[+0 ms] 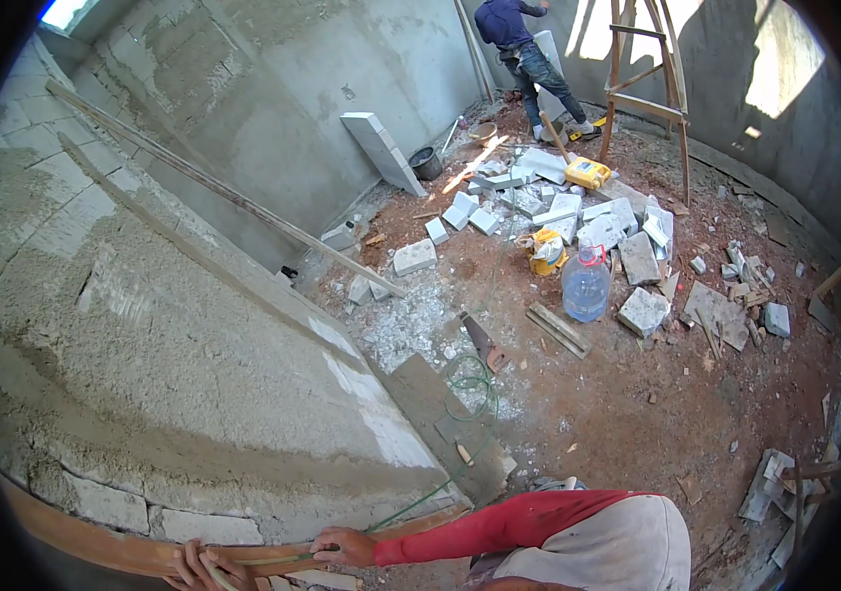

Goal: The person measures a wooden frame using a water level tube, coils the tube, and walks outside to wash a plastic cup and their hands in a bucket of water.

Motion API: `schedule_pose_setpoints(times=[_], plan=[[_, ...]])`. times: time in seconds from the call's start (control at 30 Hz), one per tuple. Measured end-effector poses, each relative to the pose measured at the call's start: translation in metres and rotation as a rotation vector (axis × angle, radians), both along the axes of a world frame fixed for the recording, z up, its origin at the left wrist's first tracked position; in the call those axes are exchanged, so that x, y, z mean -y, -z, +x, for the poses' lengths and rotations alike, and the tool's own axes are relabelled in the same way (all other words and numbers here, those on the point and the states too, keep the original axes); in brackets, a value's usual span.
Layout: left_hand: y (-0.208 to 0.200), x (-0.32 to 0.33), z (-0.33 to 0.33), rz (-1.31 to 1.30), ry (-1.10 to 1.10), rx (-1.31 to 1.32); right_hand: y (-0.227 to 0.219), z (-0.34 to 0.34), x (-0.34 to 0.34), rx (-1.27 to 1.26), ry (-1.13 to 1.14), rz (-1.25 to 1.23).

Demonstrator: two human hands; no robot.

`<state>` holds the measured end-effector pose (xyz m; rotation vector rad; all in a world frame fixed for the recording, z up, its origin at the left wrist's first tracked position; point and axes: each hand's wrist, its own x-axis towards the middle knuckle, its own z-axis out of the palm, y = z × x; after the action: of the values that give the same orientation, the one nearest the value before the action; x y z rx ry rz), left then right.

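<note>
A long wooden board [96, 547] lies along the rendered block wall [194, 374] at the bottom of the view. My left hand [199, 566] curls over the board at the lower edge, fingers closed on it. My right hand [342, 545], in a red sleeve, grips the same board a little further right. A thin green cord [420, 507] runs from beside my right hand down to a loose coil [470, 386] on the dirt floor.
Far below, white blocks [549, 212], a clear water jug [586, 284], a yellow case [588, 172], a hand saw [483, 343] and rubble are strewn about. Another person [524, 44] handles a white block beside a wooden ladder [649, 98]. Long battens [224, 187] lean on the wall.
</note>
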<state>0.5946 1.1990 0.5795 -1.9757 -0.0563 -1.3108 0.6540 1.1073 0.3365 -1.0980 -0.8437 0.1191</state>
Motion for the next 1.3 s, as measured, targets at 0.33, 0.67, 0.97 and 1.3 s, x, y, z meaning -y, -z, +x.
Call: schedule_pose_setpoints(times=[0.33, 0.67, 0.97, 1.3], plan=[[0.003, -0.004, 0.0, -0.013, -0.041, 0.004, -0.002, 0.002, 0.002, -0.006, -0.009, 0.015], [0.003, 0.0, 0.002, -0.033, -0.021, 0.022, 0.0, 0.001, 0.0, -0.029, -0.029, -0.06], [0.002, 0.002, 0.003, -0.035, -0.031, 0.035, -0.003, 0.003, 0.005, -0.018, -0.071, -0.114], [0.0, 0.008, 0.004, -0.059, -0.052, 0.025, -0.003, 0.004, 0.005, -0.017, -0.069, -0.049]])
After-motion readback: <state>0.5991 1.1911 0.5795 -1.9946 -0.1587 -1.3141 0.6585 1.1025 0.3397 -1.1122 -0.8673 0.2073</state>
